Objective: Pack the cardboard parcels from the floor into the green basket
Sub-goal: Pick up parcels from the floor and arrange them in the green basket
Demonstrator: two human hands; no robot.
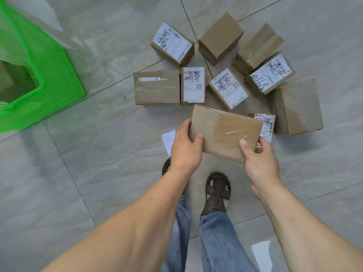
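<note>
I hold a flat taped cardboard parcel (224, 132) above the floor, its long side tilted down to the right. My left hand (185, 146) grips its left end and my right hand (259, 156) grips its lower right corner. Several more cardboard parcels (157, 88) lie clustered on the tiles beyond it, some with white shipping labels (228, 88). One small labelled parcel (267, 124) is partly hidden behind the held one. The green basket (45, 75) stands at the far left; a brown parcel shows dimly inside it.
Grey tiled floor (98, 154) stretches between the parcels and the basket. My feet in dark sandals (217, 190) stand just below the held parcel. A white paper slip (169, 140) lies by my left hand.
</note>
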